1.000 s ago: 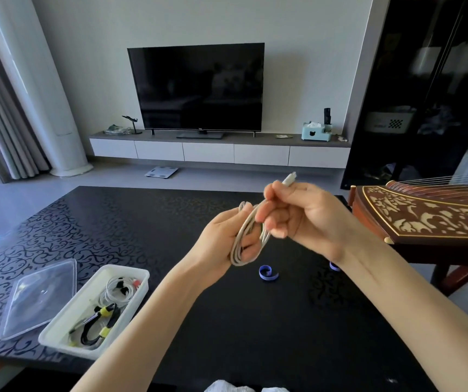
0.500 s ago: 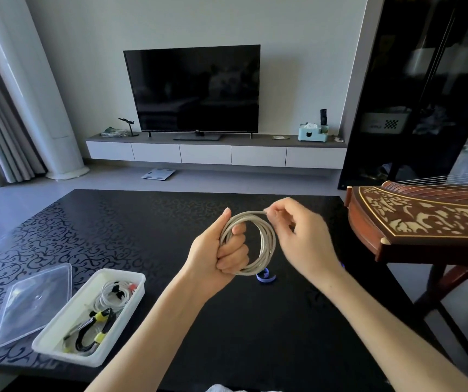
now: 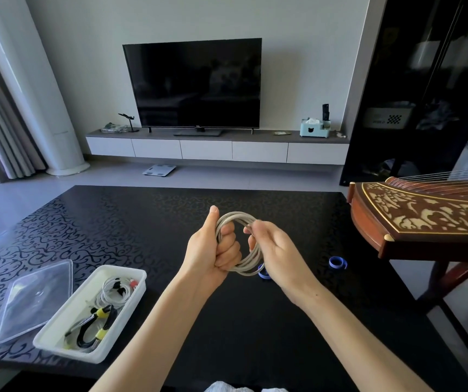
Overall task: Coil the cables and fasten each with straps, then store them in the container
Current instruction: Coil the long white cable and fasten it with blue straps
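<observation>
At the centre of the frame, above the dark patterned surface [image 3: 142,222], both hands hold a grey cable [image 3: 237,215] wound into a round coil of several loops. The left hand [image 3: 213,250] grips the coil's left side, its fingers curled through the loops and its thumb pointing straight up along the outside. The right hand [image 3: 279,250] pinches the coil's upper right part between thumb and fingertips, with its other fingers curled around the right side of the loops. The coil is lifted off the surface.

Just below the coil and partly hidden by the right hand, a blue strap [image 3: 262,274] lies rolled on the surface. A second blue strap roll [image 3: 337,262] lies well to the right of the hands, near the surface's right edge.

At lower left sits a white container [image 3: 67,352], open. It holds a coiled white cable [image 3: 114,292] at its far end and a black cable [image 3: 86,332] bound with yellow straps [image 3: 103,313] nearer the camera. The clear lid [image 3: 35,301] lies flat just left of the container.

A carved wooden stringed instrument [image 3: 425,216] stands at the right edge of the frame.
</observation>
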A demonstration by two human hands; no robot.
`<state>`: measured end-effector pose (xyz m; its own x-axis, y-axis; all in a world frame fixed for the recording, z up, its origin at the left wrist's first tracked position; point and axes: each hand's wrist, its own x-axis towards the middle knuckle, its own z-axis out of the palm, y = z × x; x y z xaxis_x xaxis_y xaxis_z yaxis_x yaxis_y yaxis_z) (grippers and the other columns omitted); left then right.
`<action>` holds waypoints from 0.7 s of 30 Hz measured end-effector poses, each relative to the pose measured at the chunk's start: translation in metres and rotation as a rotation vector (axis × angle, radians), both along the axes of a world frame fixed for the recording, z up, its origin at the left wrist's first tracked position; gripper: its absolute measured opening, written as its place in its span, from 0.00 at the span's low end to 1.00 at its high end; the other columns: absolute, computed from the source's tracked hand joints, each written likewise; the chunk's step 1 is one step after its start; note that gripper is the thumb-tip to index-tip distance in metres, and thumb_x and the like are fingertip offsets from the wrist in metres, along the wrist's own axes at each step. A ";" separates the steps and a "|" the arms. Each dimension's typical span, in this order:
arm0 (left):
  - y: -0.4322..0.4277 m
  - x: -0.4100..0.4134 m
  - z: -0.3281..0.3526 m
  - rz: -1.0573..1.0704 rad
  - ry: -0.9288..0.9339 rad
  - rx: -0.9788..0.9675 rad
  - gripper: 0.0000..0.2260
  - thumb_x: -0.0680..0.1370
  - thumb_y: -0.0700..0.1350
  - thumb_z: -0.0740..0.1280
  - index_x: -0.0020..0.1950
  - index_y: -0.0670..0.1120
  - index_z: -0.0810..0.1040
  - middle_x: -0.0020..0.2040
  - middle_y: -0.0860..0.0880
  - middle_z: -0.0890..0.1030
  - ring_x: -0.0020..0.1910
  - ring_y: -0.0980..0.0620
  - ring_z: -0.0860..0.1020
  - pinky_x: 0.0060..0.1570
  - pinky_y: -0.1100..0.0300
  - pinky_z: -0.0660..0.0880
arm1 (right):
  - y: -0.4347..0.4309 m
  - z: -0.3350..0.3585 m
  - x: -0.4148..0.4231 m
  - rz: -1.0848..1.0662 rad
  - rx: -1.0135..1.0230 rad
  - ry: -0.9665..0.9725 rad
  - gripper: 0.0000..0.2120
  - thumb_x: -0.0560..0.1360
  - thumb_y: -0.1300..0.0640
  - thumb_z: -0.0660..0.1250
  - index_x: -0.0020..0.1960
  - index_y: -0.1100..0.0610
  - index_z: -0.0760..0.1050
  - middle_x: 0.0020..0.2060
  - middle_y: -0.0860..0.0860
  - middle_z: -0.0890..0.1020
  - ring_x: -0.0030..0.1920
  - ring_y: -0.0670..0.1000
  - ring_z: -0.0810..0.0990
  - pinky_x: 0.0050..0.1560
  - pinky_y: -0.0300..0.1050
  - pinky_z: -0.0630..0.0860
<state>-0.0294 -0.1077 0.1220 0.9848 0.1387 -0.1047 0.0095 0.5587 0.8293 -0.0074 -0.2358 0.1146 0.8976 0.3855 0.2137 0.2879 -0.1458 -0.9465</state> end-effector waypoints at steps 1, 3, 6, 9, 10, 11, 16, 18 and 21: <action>0.000 0.001 -0.001 0.010 -0.001 -0.008 0.26 0.82 0.56 0.53 0.26 0.47 0.66 0.18 0.53 0.57 0.15 0.57 0.55 0.17 0.64 0.52 | 0.001 -0.001 0.001 0.003 -0.003 -0.002 0.16 0.82 0.49 0.51 0.53 0.55 0.75 0.39 0.51 0.77 0.41 0.45 0.76 0.42 0.30 0.72; 0.000 0.002 -0.001 0.019 -0.001 -0.064 0.26 0.82 0.55 0.53 0.26 0.46 0.66 0.17 0.53 0.58 0.14 0.57 0.55 0.17 0.65 0.52 | 0.003 -0.002 0.004 0.026 0.025 0.046 0.16 0.82 0.49 0.52 0.53 0.54 0.75 0.40 0.50 0.81 0.44 0.46 0.79 0.49 0.35 0.75; 0.002 0.004 0.001 -0.012 -0.016 -0.126 0.26 0.82 0.53 0.52 0.25 0.47 0.67 0.17 0.53 0.57 0.13 0.57 0.55 0.15 0.67 0.53 | -0.001 0.000 0.011 0.064 0.150 0.146 0.16 0.82 0.51 0.53 0.52 0.54 0.78 0.43 0.51 0.84 0.48 0.50 0.83 0.58 0.50 0.77; 0.008 0.004 0.003 -0.100 -0.009 -0.131 0.26 0.82 0.52 0.53 0.25 0.47 0.66 0.17 0.53 0.58 0.13 0.57 0.55 0.16 0.66 0.51 | -0.012 0.009 0.018 0.183 0.278 0.245 0.18 0.83 0.53 0.52 0.56 0.59 0.79 0.48 0.58 0.84 0.52 0.56 0.83 0.56 0.52 0.78; 0.010 0.003 0.003 -0.129 -0.007 -0.122 0.25 0.82 0.52 0.53 0.25 0.47 0.66 0.16 0.53 0.58 0.13 0.57 0.56 0.16 0.65 0.51 | -0.016 0.013 0.021 0.226 0.282 0.249 0.17 0.82 0.54 0.54 0.57 0.60 0.79 0.48 0.59 0.84 0.52 0.56 0.83 0.55 0.52 0.79; 0.012 0.002 0.003 -0.155 -0.006 -0.112 0.25 0.82 0.52 0.53 0.25 0.47 0.66 0.16 0.53 0.58 0.13 0.57 0.56 0.16 0.65 0.51 | -0.020 0.017 0.023 0.251 0.235 0.204 0.14 0.82 0.57 0.55 0.56 0.59 0.79 0.48 0.59 0.84 0.52 0.56 0.83 0.53 0.50 0.80; 0.019 -0.003 0.000 -0.301 -0.015 -0.016 0.23 0.79 0.53 0.54 0.27 0.46 0.69 0.17 0.53 0.59 0.14 0.57 0.57 0.18 0.65 0.52 | -0.033 0.039 0.032 0.024 -0.294 -0.393 0.09 0.79 0.57 0.63 0.52 0.56 0.81 0.43 0.49 0.85 0.44 0.47 0.83 0.45 0.38 0.79; 0.019 -0.005 -0.001 -0.386 -0.030 0.004 0.21 0.78 0.54 0.55 0.28 0.45 0.70 0.18 0.53 0.60 0.15 0.57 0.59 0.18 0.65 0.54 | -0.033 0.047 0.033 -0.092 -0.379 -0.608 0.09 0.79 0.58 0.63 0.50 0.58 0.81 0.41 0.50 0.84 0.38 0.46 0.81 0.40 0.35 0.75; 0.016 -0.005 -0.002 -0.446 -0.071 -0.035 0.21 0.78 0.53 0.53 0.29 0.44 0.71 0.17 0.53 0.62 0.14 0.58 0.60 0.16 0.66 0.58 | -0.030 0.053 0.035 -0.182 -0.300 -0.668 0.09 0.79 0.59 0.62 0.48 0.59 0.81 0.40 0.51 0.84 0.37 0.42 0.79 0.40 0.30 0.74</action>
<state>-0.0341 -0.0920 0.1202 0.9522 -0.3037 -0.0315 0.1994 0.5404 0.8174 0.0276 -0.2656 0.1674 0.6687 0.3708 0.6444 0.7336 -0.4698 -0.4910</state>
